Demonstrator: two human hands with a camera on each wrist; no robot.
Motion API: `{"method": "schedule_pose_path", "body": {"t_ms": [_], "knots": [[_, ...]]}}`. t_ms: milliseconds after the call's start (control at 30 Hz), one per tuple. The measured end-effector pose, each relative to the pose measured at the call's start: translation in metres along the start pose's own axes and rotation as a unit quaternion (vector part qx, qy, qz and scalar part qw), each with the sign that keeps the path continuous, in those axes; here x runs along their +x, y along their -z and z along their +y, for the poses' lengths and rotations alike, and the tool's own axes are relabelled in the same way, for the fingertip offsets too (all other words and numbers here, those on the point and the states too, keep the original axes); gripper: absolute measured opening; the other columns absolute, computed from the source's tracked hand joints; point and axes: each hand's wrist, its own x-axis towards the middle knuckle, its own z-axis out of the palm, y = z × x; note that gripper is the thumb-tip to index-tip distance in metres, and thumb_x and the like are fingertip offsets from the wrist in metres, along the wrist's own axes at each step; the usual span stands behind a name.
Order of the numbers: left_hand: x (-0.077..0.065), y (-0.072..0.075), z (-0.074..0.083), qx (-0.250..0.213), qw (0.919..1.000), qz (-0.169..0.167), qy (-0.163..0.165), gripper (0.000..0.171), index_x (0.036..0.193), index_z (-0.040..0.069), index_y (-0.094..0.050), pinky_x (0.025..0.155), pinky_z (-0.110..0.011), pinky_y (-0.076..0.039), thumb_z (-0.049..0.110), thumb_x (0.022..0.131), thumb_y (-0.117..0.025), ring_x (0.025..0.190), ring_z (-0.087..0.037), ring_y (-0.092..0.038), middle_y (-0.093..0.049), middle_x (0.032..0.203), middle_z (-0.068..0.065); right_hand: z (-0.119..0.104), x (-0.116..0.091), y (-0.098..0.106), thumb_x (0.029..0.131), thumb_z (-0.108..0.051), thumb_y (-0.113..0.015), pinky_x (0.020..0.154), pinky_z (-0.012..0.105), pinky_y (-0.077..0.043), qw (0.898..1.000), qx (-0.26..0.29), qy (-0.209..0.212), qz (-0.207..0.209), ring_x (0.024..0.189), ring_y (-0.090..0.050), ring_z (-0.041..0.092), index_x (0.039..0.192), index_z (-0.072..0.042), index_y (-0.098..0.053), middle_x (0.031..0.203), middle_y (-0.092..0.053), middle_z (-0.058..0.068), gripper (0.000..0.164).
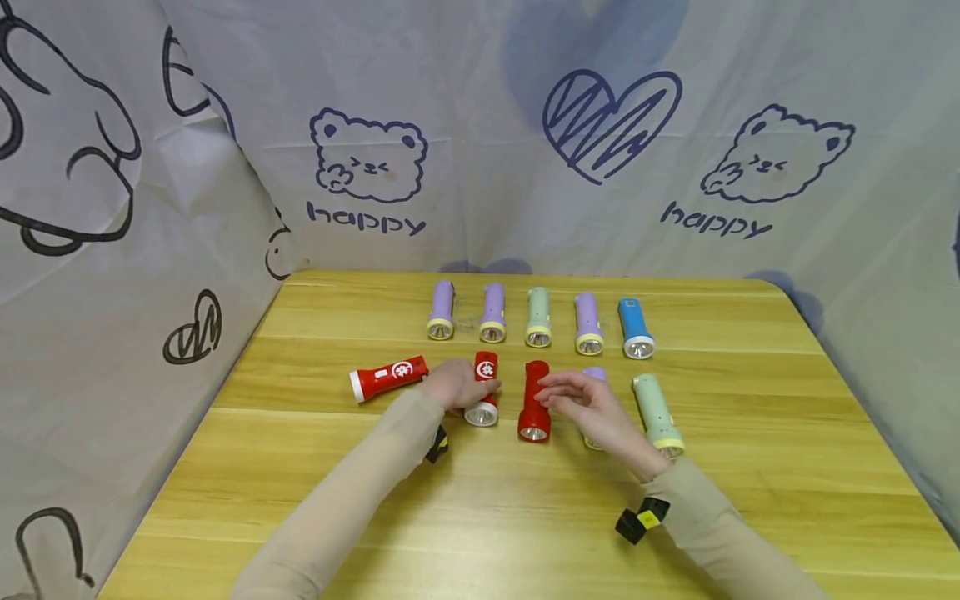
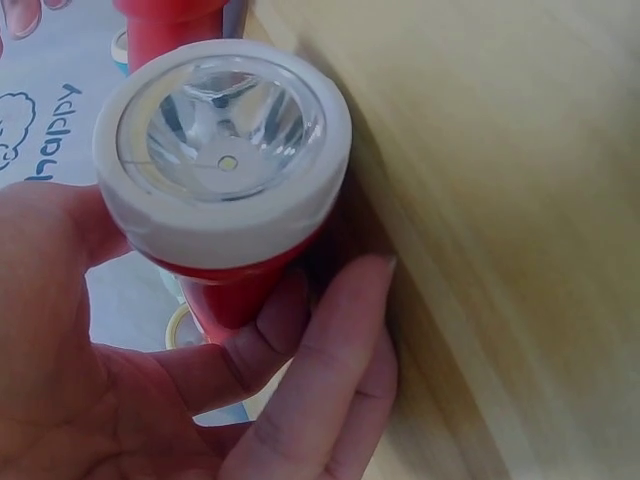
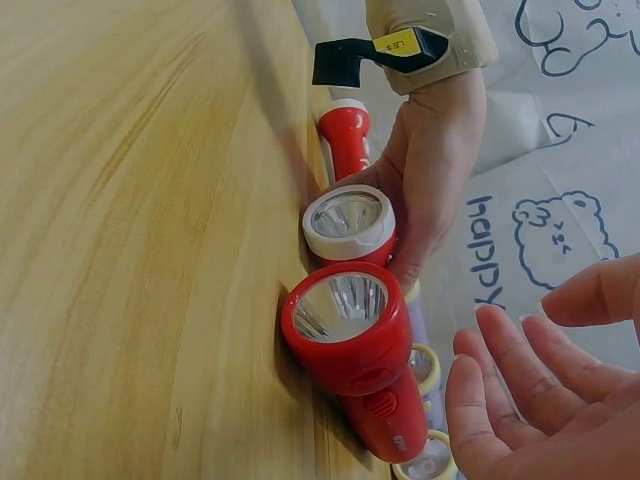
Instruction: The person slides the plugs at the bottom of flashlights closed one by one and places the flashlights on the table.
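Note:
My left hand (image 1: 453,383) grips a red flashlight with a white head (image 1: 482,412), thumb on one side and fingers curled under the other in the left wrist view. That flashlight lies on the wooden table, its lens toward me. Just right of it lies an all-red flashlight (image 1: 534,419). My right hand (image 1: 596,410) hovers beside the all-red one; in the right wrist view its fingers (image 3: 530,385) are loosely bent, apart from the flashlight and holding nothing. Another red flashlight with a white head (image 1: 388,378) lies sideways to the left of my left hand.
At the back, a row holds purple flashlights (image 1: 492,312), a green flashlight (image 1: 538,317) and a blue flashlight (image 1: 635,327). A purple flashlight (image 1: 594,373) is partly hidden behind my right hand, with a green flashlight (image 1: 657,415) to its right. A printed cloth (image 1: 480,167) hangs behind the table.

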Motion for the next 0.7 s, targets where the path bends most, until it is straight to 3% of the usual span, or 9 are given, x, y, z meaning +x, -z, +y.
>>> {"method": "schedule_pose_path", "body": {"t_ms": [167,367,433,533,633,700], "knots": [[-0.001,0.000,0.001,0.008,0.9999,0.005,-0.003,0.051,0.077,0.010,-0.064,0.058,-0.025,-0.046,0.055,0.098,-0.053,0.061,-0.014,-0.059,-0.063,0.075,-0.005,0.000,0.001,-0.001,0.101,-0.003,-0.054,0.096,0.029,-0.057,1.000,0.001,0.004,-0.003,0.109,-0.069,0.026,0.130,0.012,-0.055,0.120,-0.067,0.029,0.032],[-0.005,0.002,-0.004,-0.012,0.9999,0.002,-0.005,0.054,0.086,0.009,-0.065,0.065,-0.028,-0.049,0.059,0.097,-0.052,0.071,-0.018,-0.062,-0.066,0.084,-0.008,0.000,0.002,-0.004,0.101,-0.003,-0.054,0.091,0.019,-0.055,1.000,-0.024,0.012,0.004,0.110,-0.067,0.035,0.128,0.009,-0.057,0.118,-0.069,0.027,0.030],[-0.007,0.006,-0.008,-0.026,0.9996,-0.001,-0.006,0.056,0.083,0.010,-0.064,0.065,-0.028,-0.047,0.062,0.097,-0.050,0.070,-0.018,-0.060,-0.063,0.080,-0.006,-0.002,0.002,-0.006,0.100,-0.002,-0.055,0.092,0.022,-0.054,0.998,-0.051,0.023,0.014,0.110,-0.067,0.036,0.128,0.008,-0.059,0.118,-0.070,0.024,0.030],[-0.011,0.013,-0.017,-0.059,0.9981,0.010,-0.010,0.055,0.080,0.011,-0.062,0.060,-0.028,-0.044,0.062,0.098,-0.049,0.066,-0.017,-0.055,-0.058,0.074,-0.003,-0.005,0.003,-0.011,0.098,-0.001,-0.056,0.095,0.035,-0.056,0.993,-0.103,0.054,0.032,0.111,-0.067,0.035,0.127,0.006,-0.060,0.118,-0.070,0.022,0.030],[-0.015,0.025,-0.028,-0.085,0.9944,0.053,-0.033,0.048,0.086,0.009,-0.065,0.057,-0.029,-0.041,0.053,0.100,-0.052,0.064,-0.017,-0.052,-0.059,0.074,-0.004,-0.009,0.004,-0.017,0.097,-0.001,-0.058,0.098,0.046,-0.056,0.980,-0.168,0.094,0.048,0.113,-0.067,0.032,0.128,0.003,-0.061,0.121,-0.070,0.019,0.032],[-0.017,0.033,-0.036,-0.083,0.9900,0.096,-0.061,0.040,0.096,0.007,-0.067,0.060,-0.030,-0.045,0.044,0.101,-0.054,0.068,-0.018,-0.056,-0.065,0.082,-0.006,-0.012,0.006,-0.021,0.096,-0.002,-0.060,0.098,0.048,-0.055,0.972,-0.199,0.113,0.055,0.114,-0.067,0.032,0.130,0.002,-0.061,0.124,-0.070,0.018,0.034]]}}
